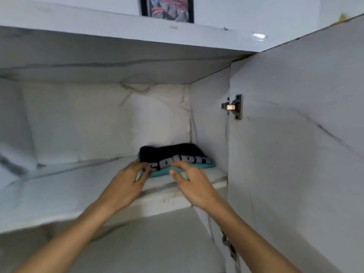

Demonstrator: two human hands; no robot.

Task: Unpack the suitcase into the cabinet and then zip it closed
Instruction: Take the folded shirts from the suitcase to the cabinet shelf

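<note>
Two shelves show in the white, grey-veined marble-pattern cabinet (98, 119), and the upper shelf (59, 184) runs in from the left to where the clothes lie. The left hand (128, 178) reaches across its front lip to the near left corner of a folded dark navy garment with pale grey lettering (173, 152). Its fingers are loosely spread and curved against the cloth; motion blur hides whether they pinch it or only touch it. That garment lies flat on a folded teal garment (199, 166), the two stacked towards the right end of the shelf, close to the side wall, probably to keep the pile square and leave room beside it for more. The right hand (189, 182) comes in at the near right edge of the stack, thumb out and fingers arched over the teal cloth; I cannot tell whether it grips anything. With one hand at each front corner, this looks like setting down or squaring up the pile. Further right, a metal hinge (233, 107) carries the open white cabinet door (295, 144), which stands close beside the right forearm and narrows the way out on that side. A dark-framed picture (167, 8) stands on the cabinet top. The suitcase is out of view, so unpacking progress and zipping cannot be judged.
</note>
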